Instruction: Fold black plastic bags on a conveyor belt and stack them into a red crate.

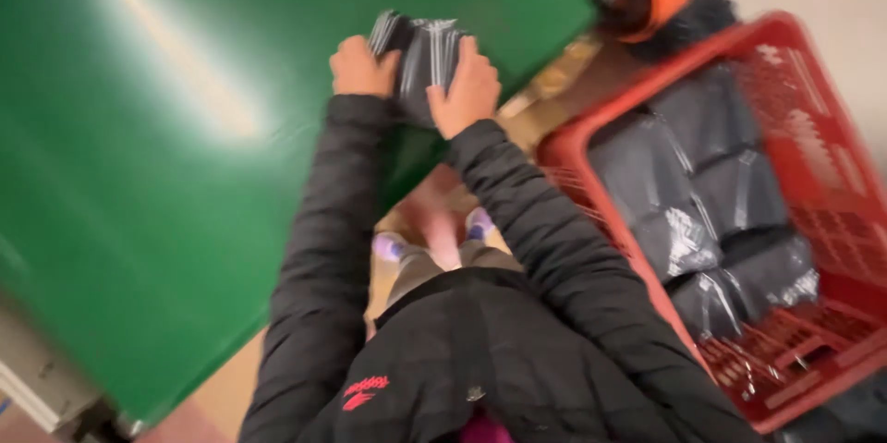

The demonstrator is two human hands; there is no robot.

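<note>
- While I watch, left hand [362, 67] and right hand [471, 87] clasp a grey plastic-wrapped packet [420, 60], fingers curled round its sides, at the green table [166, 175] edge.
- Red crate [813, 120] of similar packets stands at right.

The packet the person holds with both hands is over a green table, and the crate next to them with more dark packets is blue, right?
Not quite. The crate is red, not blue, as the head view shows. The rest holds: the left hand and right hand hold a dark packet over the green table, and the crate holds more dark packets.
</note>
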